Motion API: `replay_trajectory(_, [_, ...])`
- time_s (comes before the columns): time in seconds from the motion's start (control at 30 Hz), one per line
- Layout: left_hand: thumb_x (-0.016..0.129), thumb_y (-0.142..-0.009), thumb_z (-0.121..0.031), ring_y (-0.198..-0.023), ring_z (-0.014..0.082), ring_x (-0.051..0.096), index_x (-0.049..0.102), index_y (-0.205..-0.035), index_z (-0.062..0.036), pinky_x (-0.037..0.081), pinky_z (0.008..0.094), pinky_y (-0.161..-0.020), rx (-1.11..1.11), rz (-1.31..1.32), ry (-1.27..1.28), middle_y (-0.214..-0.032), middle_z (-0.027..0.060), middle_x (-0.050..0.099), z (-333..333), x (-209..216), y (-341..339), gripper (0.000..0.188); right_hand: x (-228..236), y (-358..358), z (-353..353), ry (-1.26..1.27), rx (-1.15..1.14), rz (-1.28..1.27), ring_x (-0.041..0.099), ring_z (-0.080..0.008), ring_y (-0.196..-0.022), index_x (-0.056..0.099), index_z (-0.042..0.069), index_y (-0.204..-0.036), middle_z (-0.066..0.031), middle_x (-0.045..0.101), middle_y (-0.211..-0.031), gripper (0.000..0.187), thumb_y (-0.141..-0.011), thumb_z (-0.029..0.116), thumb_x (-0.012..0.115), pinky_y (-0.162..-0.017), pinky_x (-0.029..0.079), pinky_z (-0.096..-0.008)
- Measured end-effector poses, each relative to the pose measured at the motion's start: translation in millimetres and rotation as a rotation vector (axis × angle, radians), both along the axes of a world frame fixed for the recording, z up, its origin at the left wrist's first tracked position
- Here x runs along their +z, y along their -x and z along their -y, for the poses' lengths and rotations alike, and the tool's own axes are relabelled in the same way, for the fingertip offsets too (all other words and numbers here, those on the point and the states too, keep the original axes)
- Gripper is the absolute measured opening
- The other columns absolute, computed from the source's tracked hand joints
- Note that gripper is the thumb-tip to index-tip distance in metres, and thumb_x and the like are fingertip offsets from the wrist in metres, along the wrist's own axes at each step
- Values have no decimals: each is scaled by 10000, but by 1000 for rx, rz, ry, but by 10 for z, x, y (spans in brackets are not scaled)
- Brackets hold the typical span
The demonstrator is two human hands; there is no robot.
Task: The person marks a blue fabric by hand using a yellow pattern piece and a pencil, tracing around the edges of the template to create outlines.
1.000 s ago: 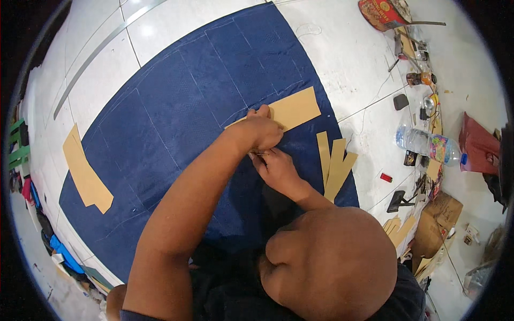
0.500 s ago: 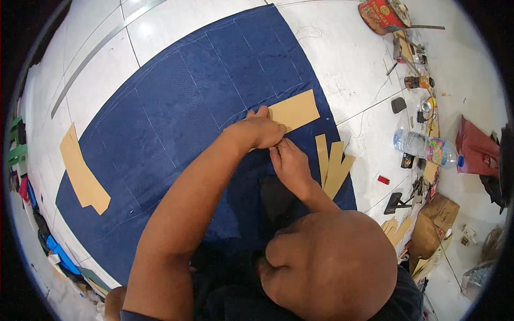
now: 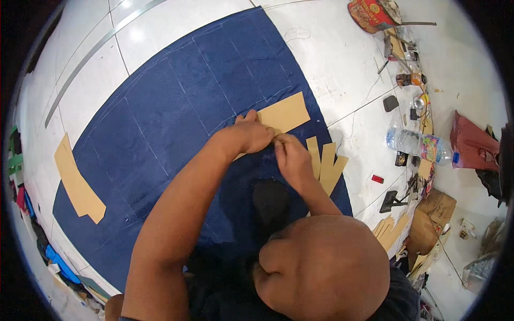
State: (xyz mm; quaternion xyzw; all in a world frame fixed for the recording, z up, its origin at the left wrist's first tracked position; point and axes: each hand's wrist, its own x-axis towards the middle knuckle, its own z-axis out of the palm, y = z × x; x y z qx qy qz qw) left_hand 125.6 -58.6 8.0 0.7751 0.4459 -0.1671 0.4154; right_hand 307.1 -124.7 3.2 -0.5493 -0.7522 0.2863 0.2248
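Observation:
A long tan card piece (image 3: 285, 112) lies slantwise on a dark blue cloth (image 3: 144, 115) marked with thin pale lines. My left hand (image 3: 247, 135) presses down over the card's left half, fingers spread and reaching past its upper edge. Close beside its thumb, my right hand (image 3: 293, 160) meets the card's lower edge with thumb and fingers pinched together. Whatever sits in that pinch is too small to make out. Several narrow tan card strips (image 3: 331, 166) fan out on the cloth by my right forearm. Another shaped card piece (image 3: 80, 184) rests across the cloth's left edge.
Along the right stand a plastic bottle (image 3: 420, 145), a red tin (image 3: 373, 15), a small red item (image 3: 378, 179), a black object (image 3: 391, 201) and a cardboard box (image 3: 432, 216). A long metal strip (image 3: 85, 64) lies on white floor tiles at the upper left.
The whole view has shifted a little. Against the card, my right fingertips have slid slightly up and to the right along its lower edge. My left hand stays pressed on the card.

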Motion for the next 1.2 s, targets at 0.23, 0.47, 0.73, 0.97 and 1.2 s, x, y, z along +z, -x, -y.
replay_trajectory(0.23, [393,-1024,-334,-1312,426,414,623,-1328,-76,351,539,-1118,121,54,49,-1297,247,608,96,-151,22,461,-108,-368,-292,-163,-88,42,658,-377,-909,602,7,-1067,-180,658,-1006,130,-995,111,574,-772,539,-426])
replay_trajectory(0.47, [364,-967,-211,-1354,405,385,689,-1218,-21,311,507,-1141,-8,58,32,-1273,231,636,36,189,15,453,-118,-382,-273,-130,-103,44,648,-378,-949,597,11,-1065,-193,649,-1047,147,-1017,142,549,-808,528,-434])
replay_trajectory(0.73, [357,-1011,-370,-1340,455,384,652,-1317,-67,321,517,-1158,212,50,114,-1452,236,449,104,162,1,522,-202,-600,-513,89,-348,87,671,-299,-907,594,-3,-1112,-170,658,-992,246,-1054,221,511,-798,525,-403])
replay_trajectory(0.97, [484,-979,-422,-1358,471,371,575,-1406,-153,420,525,-1109,381,13,39,-1481,191,378,286,286,-145,513,-223,-628,-553,72,-376,87,698,-199,-810,592,-21,-1136,-138,672,-927,305,-1071,261,495,-713,543,-326])
replay_trajectory(1.2, [554,-965,-427,-1306,449,415,428,-1509,-180,500,516,-1036,354,-77,-105,-1410,227,410,480,309,-320,610,-78,-563,-468,-19,-399,-200,685,-269,-805,610,-31,-1128,-173,665,-909,251,-1045,195,536,-742,534,-390])
